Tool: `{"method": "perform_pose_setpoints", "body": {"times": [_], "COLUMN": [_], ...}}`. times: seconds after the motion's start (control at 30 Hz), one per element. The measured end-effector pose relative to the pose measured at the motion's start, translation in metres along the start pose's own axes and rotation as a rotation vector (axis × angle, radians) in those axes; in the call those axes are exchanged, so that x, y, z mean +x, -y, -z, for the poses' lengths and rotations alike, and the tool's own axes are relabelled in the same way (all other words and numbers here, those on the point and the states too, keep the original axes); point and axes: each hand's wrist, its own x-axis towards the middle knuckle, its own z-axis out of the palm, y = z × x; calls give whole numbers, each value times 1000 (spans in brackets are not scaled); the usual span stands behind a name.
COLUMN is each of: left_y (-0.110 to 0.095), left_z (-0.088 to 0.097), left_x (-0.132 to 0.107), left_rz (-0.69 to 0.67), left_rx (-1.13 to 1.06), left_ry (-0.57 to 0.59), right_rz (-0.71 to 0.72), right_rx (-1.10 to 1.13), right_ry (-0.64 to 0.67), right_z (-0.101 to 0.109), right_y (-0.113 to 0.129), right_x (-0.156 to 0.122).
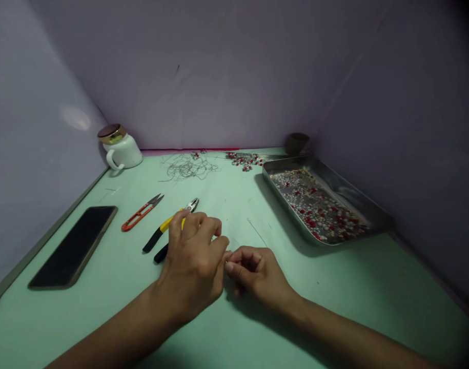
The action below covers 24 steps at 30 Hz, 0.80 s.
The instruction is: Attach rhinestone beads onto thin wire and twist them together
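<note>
My left hand [198, 259] is raised over the table in front of me, its fingers curled and its fingertips partly hidden behind the hand. Close against it, my right hand [259, 274] pinches thumb and forefinger together. Whatever sits between the fingers is too small to make out; only a tiny glint shows there. A thin wire [256, 231] lies just beyond my right hand. Pliers with yellow and black handles [163, 226] lie partly behind my left hand, their metal jaws pointing away. Left of them are orange thread snips [140, 214].
At right, a metal tray [286, 205] holds red, white and clear beads. Tangled wire [188, 168] and red-and-clear beaded pieces [245, 161] lie at the back, near a small dark cup [296, 143]. A phone [75, 248] and a lidded white mug [124, 152] stand left.
</note>
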Motion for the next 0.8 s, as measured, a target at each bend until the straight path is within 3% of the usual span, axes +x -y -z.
{"method": "perform_pose_setpoints", "body": {"times": [0.1, 0.3, 0.4, 0.47, 0.57, 0.63, 0.7, 0.8], "left_y": [1, -1, 1, 3, 4, 4, 4, 2], "left_z": [-1, -10, -12, -11, -8, -6, -5, -7], "left_x": [-1, -5, -4, -3, -1, 0, 2, 5], "left_rz": [-39, -49, 9, 70, 337, 621, 868, 1044], "left_rx": [-48, -130, -142, -171, -314, -519, -788, -1113], "left_ry": [60, 57, 23, -98, -266, -174, 45, 285], "right_rz": [70, 290, 208, 102, 21, 10, 12, 25], "right_rx": [-61, -249, -168, -32, 106, 138, 149, 133], "right_ry": [31, 101, 50, 3, -51, -62, -58, -51], "right_z": [1, 2, 3, 4, 6, 8, 9, 9], "right_y": [-4, -5, -4, -1, 4, 5, 5, 3], "right_x": [-2, -7, -5, -1, 3, 4, 4, 3]}}
